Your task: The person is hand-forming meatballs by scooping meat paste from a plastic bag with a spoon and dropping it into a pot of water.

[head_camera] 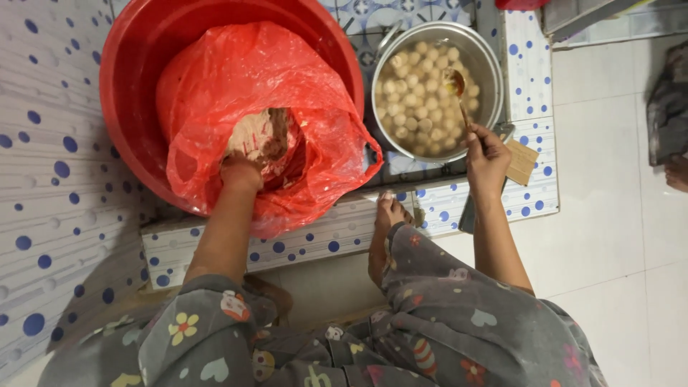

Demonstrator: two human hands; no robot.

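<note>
Red plastic fills the left: a big basin [129,107] on a blue-dotted tiled ledge [301,240], lined by a red bag [301,93] of pale dough [258,132], into which the left hand [241,172] digs, its grip hidden. Just beside the basin's rim stands a steel pot [487,64] crowded with pale balls [416,93]. The right hand [486,154] pinches a spoon [459,93] over them, a bare foot [390,211] resting on the ledge's edge, with open white floor [616,179] beyond.

basin [129,79]: glossy red plastic
bag [244,79]: thin crinkled shiny red plastic
pot [487,64]: brushed metal
spoon [459,89]: metal
floor [609,179]: smooth glossy tile
</note>
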